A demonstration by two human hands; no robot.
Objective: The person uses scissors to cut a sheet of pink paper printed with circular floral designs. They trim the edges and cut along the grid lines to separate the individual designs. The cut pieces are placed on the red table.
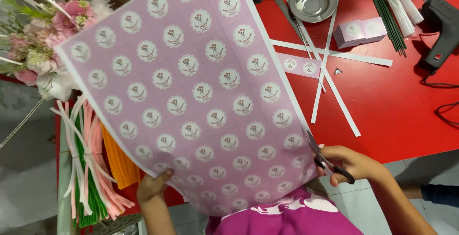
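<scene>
Head view: a large pink sticker sheet [191,91] of round floral labels is held up over the red bench [397,106]. The left hand [152,187] pinches its lower edge, fingers clamped; the right hand [351,164] grips scissors [327,161] at its right edge.

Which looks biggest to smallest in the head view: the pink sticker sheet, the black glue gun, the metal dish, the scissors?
1. pink sticker sheet, though nearest the camera
2. black glue gun
3. metal dish
The scissors are partly hidden by the right hand; unranked.
</scene>
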